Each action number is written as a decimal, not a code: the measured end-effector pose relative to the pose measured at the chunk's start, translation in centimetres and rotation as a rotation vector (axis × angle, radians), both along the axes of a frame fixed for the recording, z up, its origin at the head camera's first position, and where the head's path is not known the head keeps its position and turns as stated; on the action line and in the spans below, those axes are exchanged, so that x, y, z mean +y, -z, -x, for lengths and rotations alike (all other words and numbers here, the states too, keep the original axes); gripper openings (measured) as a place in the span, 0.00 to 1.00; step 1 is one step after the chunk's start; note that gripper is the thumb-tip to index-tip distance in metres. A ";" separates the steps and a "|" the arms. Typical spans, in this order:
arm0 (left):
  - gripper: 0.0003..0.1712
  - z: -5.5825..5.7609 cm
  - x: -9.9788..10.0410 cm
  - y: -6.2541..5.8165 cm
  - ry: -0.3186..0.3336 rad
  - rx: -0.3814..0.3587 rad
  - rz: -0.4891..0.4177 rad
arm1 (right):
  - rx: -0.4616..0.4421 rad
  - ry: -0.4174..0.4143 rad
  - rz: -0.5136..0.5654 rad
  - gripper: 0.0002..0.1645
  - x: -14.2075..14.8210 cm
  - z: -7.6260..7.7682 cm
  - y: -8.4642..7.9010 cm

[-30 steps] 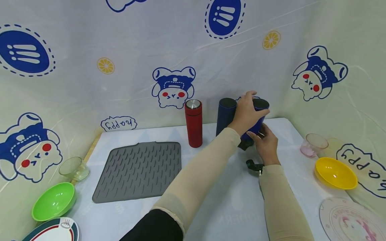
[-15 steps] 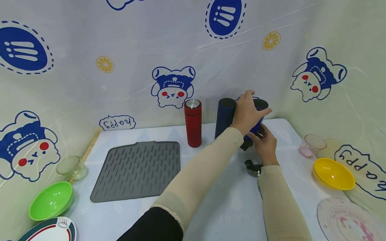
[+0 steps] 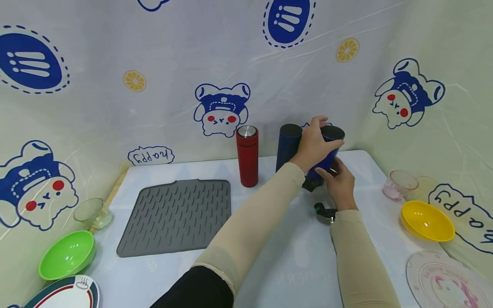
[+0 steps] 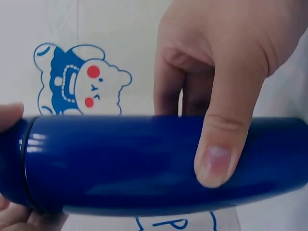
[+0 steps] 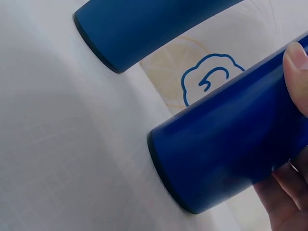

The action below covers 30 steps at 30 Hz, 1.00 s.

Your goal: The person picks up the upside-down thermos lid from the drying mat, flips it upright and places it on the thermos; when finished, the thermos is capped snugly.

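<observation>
A glossy blue thermos bottle (image 3: 328, 161) with a dark top stands at the table's back right. My left hand (image 3: 313, 145) grips its upper part from above; in the left wrist view its fingertips (image 4: 9, 115) show at the left edge, by the dark seam below the cap. Lower down, my right hand (image 3: 340, 184) holds the bottle's body, with the thumb (image 4: 216, 159) laid across its front. In the right wrist view the bottle's dark-rimmed base (image 5: 173, 178) is close to the table; contact is hard to tell. A darker blue bottle (image 3: 288, 143) stands upright just left of it.
A red thermos (image 3: 247, 162) with a silver top stands further left, behind a grey ridged mat (image 3: 177, 218). At left are a glass (image 3: 92, 214), green bowl (image 3: 67, 256) and plate (image 3: 63, 295). Another glass (image 3: 400, 185), a yellow bowl (image 3: 427, 220) and pink-patterned plate (image 3: 446, 278) lie right.
My left hand's thumb shifted slightly right and then back around the top of the blue bottle. The right hand keeps its hold, and the other things have stayed put.
</observation>
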State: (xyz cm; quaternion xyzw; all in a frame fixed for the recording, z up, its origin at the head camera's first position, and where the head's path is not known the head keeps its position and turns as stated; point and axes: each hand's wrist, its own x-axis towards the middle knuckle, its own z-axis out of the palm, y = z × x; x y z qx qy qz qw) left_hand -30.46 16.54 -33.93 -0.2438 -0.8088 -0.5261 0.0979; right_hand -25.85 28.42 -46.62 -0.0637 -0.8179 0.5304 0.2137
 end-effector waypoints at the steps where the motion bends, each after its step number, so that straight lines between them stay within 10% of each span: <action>1: 0.46 0.2 -0.1 0.1 0.016 -0.005 -0.006 | 0.003 0.000 0.001 0.44 0.0 0.0 0.0; 16: 0.52 -2.0 -1.4 0.5 0.020 -0.005 0.154 | 0.152 0.033 -0.156 0.35 -0.8 0.8 0.6; 23: 0.46 -4.7 -5.3 1.4 0.130 0.042 0.100 | 0.138 0.084 -0.142 0.39 -0.7 0.6 1.1; 30: 0.40 -6.2 -12.1 3.0 0.207 0.154 0.243 | 0.161 0.116 -0.068 0.45 -0.6 0.1 0.6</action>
